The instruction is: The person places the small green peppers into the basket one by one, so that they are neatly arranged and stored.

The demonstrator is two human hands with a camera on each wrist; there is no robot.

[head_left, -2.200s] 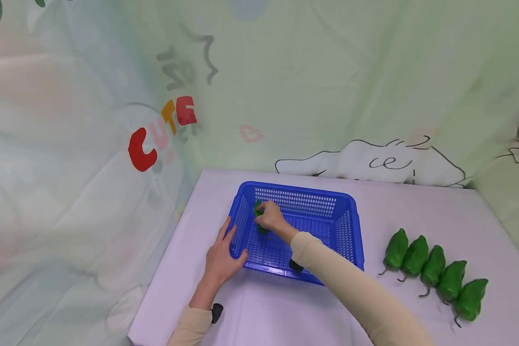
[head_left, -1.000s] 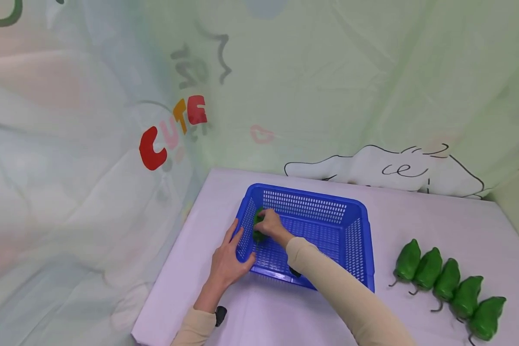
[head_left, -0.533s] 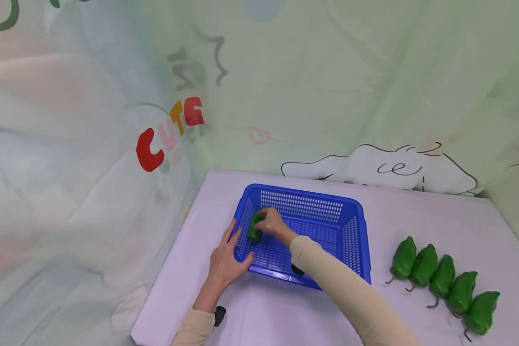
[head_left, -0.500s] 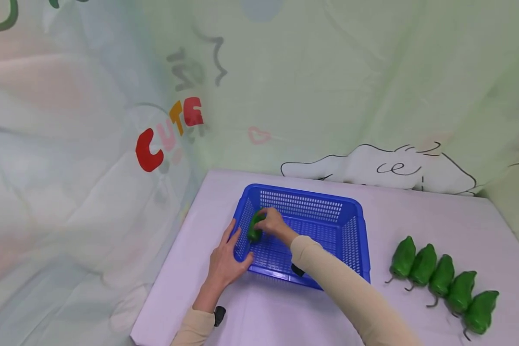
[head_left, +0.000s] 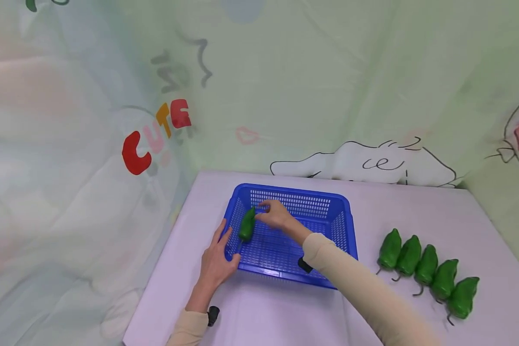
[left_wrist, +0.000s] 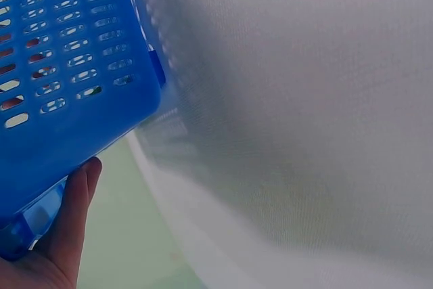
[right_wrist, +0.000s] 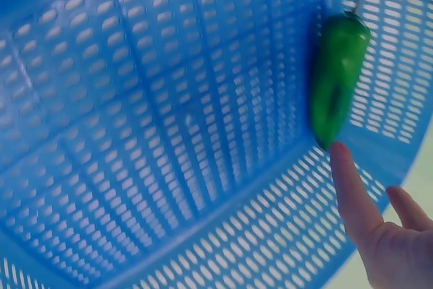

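Observation:
A green pepper (head_left: 247, 226) lies in the blue plastic basket (head_left: 281, 275), along its left wall, stem toward the front. My right hand (head_left: 277, 215) hovers just right of the pepper's far tip, holding nothing, fingers loosely bent and apart. In the right wrist view, a fingertip of the right hand (right_wrist: 379, 235) overlaps the tip of the pepper (right_wrist: 338, 65). My left hand (head_left: 217, 262) rests at the basket's front left corner, straight fingers along the left side and thumb at the front rim. The left wrist view shows the left hand (left_wrist: 64, 235) against the outside of the basket (left_wrist: 67, 130).
Several more green peppers (head_left: 426, 265) lie side by side in a slanting row on the white table (head_left: 389, 206), right of the basket. A printed curtain (head_left: 251, 96) hangs behind the table and along its left side.
My right hand has let go of the pepper and drawn slightly away to the right. The pepper now lies fully in sight by the left wall. My left hand has stayed at the corner.

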